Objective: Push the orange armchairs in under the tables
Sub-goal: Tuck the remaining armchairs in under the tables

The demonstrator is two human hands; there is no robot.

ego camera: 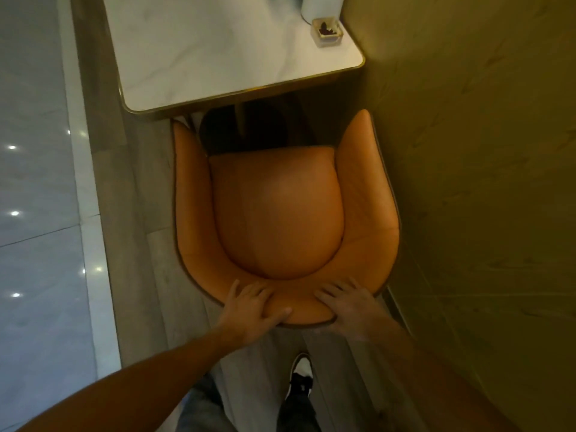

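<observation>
An orange leather armchair (277, 210) stands in front of me, facing a white marble table (218, 48) with a gold rim. The tips of its arms reach the table's near edge; the seat lies outside the table. My left hand (252, 310) grips the top of the backrest on the left side, thumb over the rim. On the right side of the backrest my right hand (349, 307) rests with its fingers spread over the top edge.
A wood-panelled wall (467, 182) runs close along the chair's right side. A small square dish (327, 32) and a white container (321, 4) sit at the table's far right. Glossy grey tiles (37, 182) lie left. My shoe (300, 381) is behind the chair.
</observation>
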